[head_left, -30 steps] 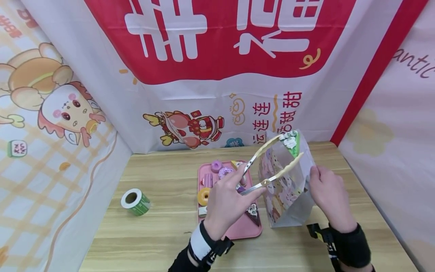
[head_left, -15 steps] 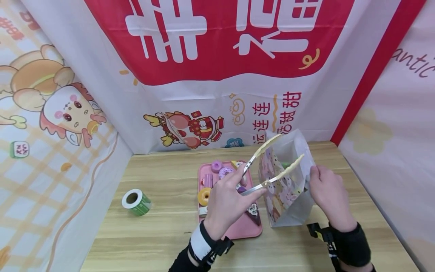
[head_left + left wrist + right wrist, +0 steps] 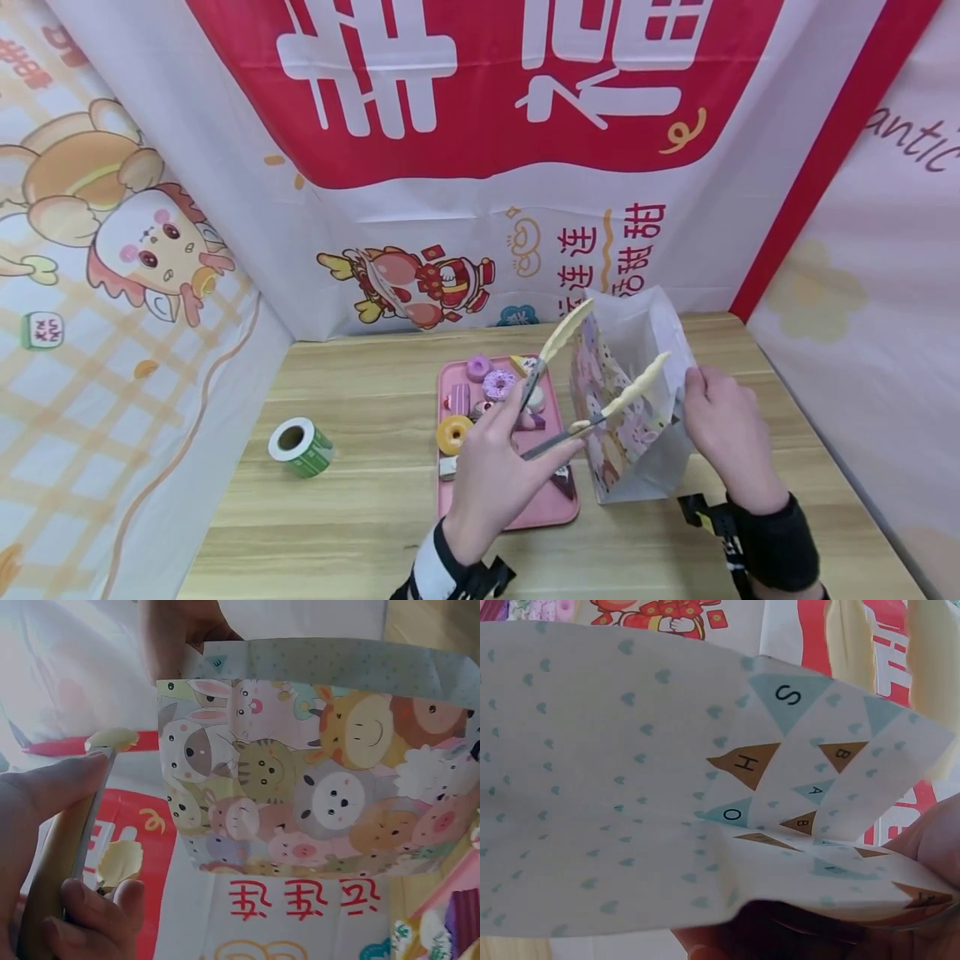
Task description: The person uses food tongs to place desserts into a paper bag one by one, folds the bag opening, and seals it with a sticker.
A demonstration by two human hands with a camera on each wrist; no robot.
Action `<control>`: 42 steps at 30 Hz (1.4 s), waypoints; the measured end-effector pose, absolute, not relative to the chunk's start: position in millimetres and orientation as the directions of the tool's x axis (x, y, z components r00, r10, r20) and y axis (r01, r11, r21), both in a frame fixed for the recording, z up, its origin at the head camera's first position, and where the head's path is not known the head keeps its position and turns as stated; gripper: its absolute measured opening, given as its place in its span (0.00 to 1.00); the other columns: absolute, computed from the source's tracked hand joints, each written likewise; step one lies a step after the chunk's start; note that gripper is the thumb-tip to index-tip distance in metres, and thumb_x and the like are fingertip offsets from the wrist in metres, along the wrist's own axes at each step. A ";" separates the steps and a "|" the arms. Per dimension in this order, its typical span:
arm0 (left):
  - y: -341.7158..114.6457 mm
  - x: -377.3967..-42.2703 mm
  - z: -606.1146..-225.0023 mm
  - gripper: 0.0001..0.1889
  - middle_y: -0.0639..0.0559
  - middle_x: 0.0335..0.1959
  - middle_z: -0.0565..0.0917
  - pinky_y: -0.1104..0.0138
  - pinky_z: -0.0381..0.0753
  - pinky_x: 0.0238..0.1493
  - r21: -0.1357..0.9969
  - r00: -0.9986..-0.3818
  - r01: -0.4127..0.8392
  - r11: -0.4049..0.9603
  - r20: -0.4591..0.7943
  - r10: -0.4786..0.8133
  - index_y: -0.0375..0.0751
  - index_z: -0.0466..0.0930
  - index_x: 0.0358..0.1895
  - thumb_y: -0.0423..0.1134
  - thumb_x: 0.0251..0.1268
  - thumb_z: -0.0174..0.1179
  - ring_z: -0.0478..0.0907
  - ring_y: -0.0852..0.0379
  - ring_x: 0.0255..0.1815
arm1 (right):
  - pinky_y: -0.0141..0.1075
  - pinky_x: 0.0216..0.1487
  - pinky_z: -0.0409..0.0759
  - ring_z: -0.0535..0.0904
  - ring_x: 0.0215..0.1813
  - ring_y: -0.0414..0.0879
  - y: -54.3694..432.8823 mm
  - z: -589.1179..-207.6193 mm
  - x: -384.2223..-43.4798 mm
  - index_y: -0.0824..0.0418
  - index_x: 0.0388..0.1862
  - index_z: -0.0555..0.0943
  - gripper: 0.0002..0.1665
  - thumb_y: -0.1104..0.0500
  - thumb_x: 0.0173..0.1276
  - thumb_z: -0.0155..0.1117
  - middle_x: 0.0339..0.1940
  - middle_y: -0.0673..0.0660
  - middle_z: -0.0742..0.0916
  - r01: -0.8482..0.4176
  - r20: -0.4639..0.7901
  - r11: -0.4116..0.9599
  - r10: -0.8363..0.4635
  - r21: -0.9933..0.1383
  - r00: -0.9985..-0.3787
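Observation:
My left hand (image 3: 491, 475) holds metal food tongs (image 3: 639, 385) with cream-coloured tips. Their arms are spread apart, with nothing between them, over the left rim of a paper bag (image 3: 637, 483). The bag stands upright with its mouth open; animal faces cover its side in the left wrist view. My right hand (image 3: 727, 429) pinches the bag's right edge; in the right wrist view the thumb (image 3: 934, 832) lies against the paper. Under the left hand, partly hidden, is a pink tray (image 3: 536, 510) of small toy pastries, among them a purple doughnut (image 3: 498, 385) and a yellow doughnut (image 3: 444, 435).
A roll of green labels (image 3: 311, 457) lies at the left of the wooden table (image 3: 360, 525). Printed white cloth (image 3: 420, 200) hangs behind the table and at both sides. The bag stands close to the right of the tray.
A green-and-white piece held in the tongs dropped into the bag and is now out of sight. The tongs then drew back a little to the left. The right hand stays put.

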State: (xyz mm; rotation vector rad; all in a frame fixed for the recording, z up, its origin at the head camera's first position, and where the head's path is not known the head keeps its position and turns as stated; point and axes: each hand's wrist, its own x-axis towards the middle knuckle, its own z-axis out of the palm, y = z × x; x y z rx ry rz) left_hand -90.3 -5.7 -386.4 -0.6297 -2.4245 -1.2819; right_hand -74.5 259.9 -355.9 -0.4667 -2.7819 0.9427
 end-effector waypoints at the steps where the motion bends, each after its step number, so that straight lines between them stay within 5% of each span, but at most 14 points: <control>1: -8.5 -87.5 -389.0 0.45 0.64 0.32 0.75 0.70 0.67 0.21 0.708 -0.855 0.512 0.486 0.474 0.210 0.49 0.71 0.70 0.65 0.48 0.72 0.68 0.64 0.26 | 0.41 0.20 0.67 0.73 0.27 0.55 259.7 -356.1 -74.5 0.71 0.44 0.76 0.30 0.48 0.81 0.33 0.27 0.62 0.77 0.238 0.058 0.751 0.344 -0.616 -0.937; 9: -37.6 -76.5 -419.3 0.47 0.65 0.30 0.74 0.70 0.65 0.17 0.764 -0.895 0.406 0.502 0.443 0.050 0.40 0.72 0.68 0.60 0.43 0.77 0.64 0.64 0.20 | 0.42 0.23 0.69 0.75 0.32 0.59 262.6 -359.3 -74.5 0.75 0.50 0.75 0.31 0.49 0.82 0.34 0.35 0.69 0.79 0.240 0.041 0.744 0.338 -0.624 -0.940; 18: -63.2 -60.2 -452.3 0.48 0.62 0.32 0.77 0.70 0.69 0.19 0.826 -0.935 0.288 0.485 0.352 -0.044 0.43 0.74 0.67 0.63 0.41 0.76 0.66 0.64 0.20 | 0.40 0.23 0.71 0.75 0.32 0.59 262.4 -357.9 -74.0 0.75 0.50 0.75 0.31 0.49 0.82 0.34 0.37 0.70 0.80 0.249 0.029 0.737 0.342 -0.628 -0.939; 27: -87.2 -50.6 -484.4 0.42 0.67 0.27 0.72 0.72 0.68 0.20 0.718 -0.951 0.271 0.641 0.301 0.065 0.48 0.79 0.60 0.66 0.40 0.75 0.65 0.66 0.20 | 0.40 0.23 0.71 0.75 0.31 0.58 262.4 -359.2 -75.0 0.77 0.50 0.75 0.33 0.49 0.82 0.33 0.34 0.68 0.79 0.247 0.019 0.731 0.335 -0.636 -0.942; 35: -87.1 -49.4 -491.0 0.47 0.64 0.29 0.74 0.72 0.70 0.22 0.705 -0.959 0.259 0.660 0.268 0.090 0.46 0.77 0.65 0.70 0.42 0.71 0.67 0.66 0.22 | 0.41 0.23 0.70 0.74 0.32 0.59 261.6 -358.6 -75.3 0.76 0.49 0.75 0.33 0.48 0.82 0.33 0.35 0.69 0.79 0.260 0.007 0.735 0.339 -0.626 -0.941; 42: -89.7 -50.3 -494.3 0.46 0.62 0.29 0.74 0.71 0.70 0.24 0.696 -0.962 0.255 0.671 0.255 0.101 0.45 0.77 0.65 0.70 0.42 0.71 0.68 0.66 0.23 | 0.41 0.21 0.65 0.72 0.28 0.56 262.1 -360.0 -73.2 0.69 0.36 0.76 0.30 0.48 0.81 0.33 0.26 0.62 0.77 0.223 0.078 0.753 0.342 -0.619 -0.936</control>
